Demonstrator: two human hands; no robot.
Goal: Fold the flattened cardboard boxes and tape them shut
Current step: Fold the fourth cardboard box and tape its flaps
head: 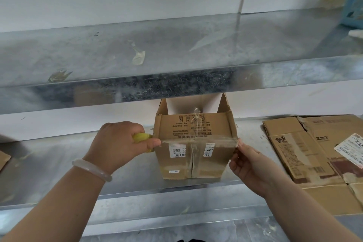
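Note:
A brown cardboard box point(193, 147) lies on its side on the lower metal shelf point(59, 167), its taped flaps facing me and open flaps at the back. A strip of clear tape point(196, 140) runs across the front face. My left hand point(119, 143) grips a yellow tape dispenser point(141, 137) at the box's left edge, thumb pressing the tape. My right hand point(247, 163) touches the box's right edge, fingertips on the tape's end.
A stack of flattened cardboard boxes point(318, 151) lies on the shelf to the right. An upper metal shelf point(157, 55) juts out above the box, with tape scraps on it. A blue crate point(353, 0) stands at its far right. Another cardboard corner point(4, 160) shows at the left.

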